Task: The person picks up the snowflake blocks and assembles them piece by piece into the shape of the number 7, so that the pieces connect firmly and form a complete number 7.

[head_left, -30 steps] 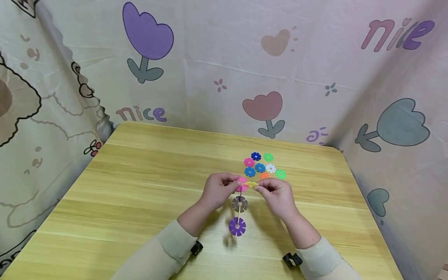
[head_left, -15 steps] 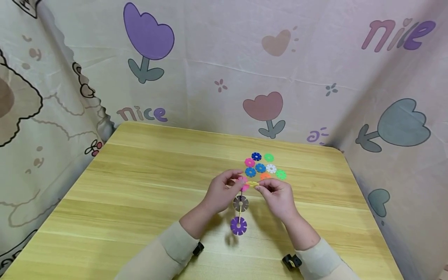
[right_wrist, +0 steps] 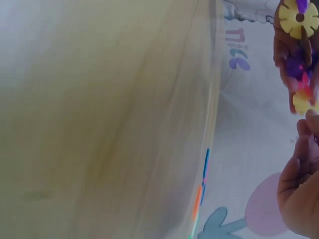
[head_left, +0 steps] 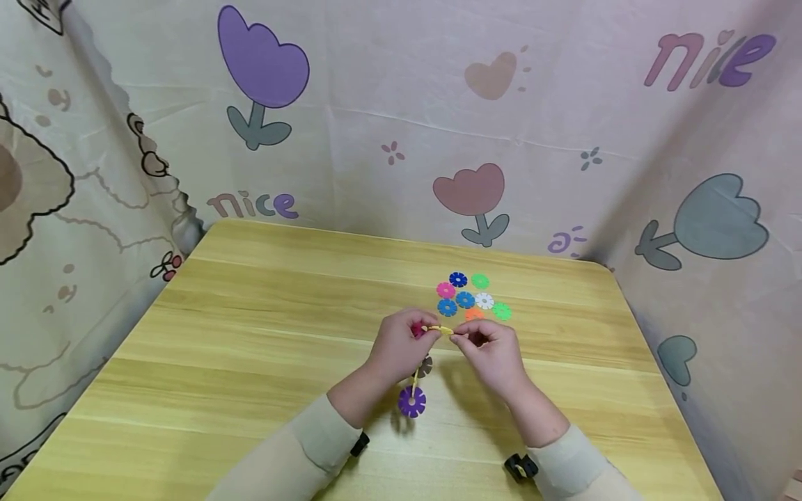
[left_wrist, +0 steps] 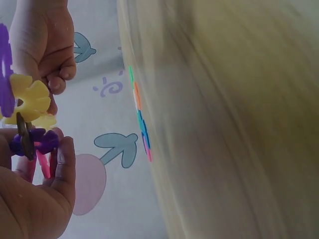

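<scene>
"Starting nearest the person, what hangs lowest?"

"A round, notched, plastic-looking purple disc [head_left: 412, 401], held above the wood-grained tabletop [head_left: 250, 313]. An edge-on yellow connecting disc [head_left: 415, 379] joins it to a grey-brown notched disc [head_left: 426, 366], half hidden behind the left hand [head_left: 401, 344]."

"And the hands?"

"The left hand's grip is clamped on a bright pink notched disc [head_left: 417, 330] at the top of that chain, with a second purple disc [left_wrist: 46, 141] by its fingertips. The right hand [head_left: 495, 351] has its grip pinched on the rim of a thin yellow notched disc [head_left: 446, 330] between the two hands — I can't tell whether its slot is seated."

"What could go wrong?"

"Probably a slip: slots meeting crooked under a push might bend a rim or skid the yellow one out of the right fingertips. A twist on the left could loosen a lower joint — the dangling weight might then drop the purple end."

"Farther off?"

"Eight loose multicoloured notched discs [head_left: 466, 300] lying flat; behind them, a pale cloth backdrop [head_left: 376, 69] printed with flowers."
</scene>
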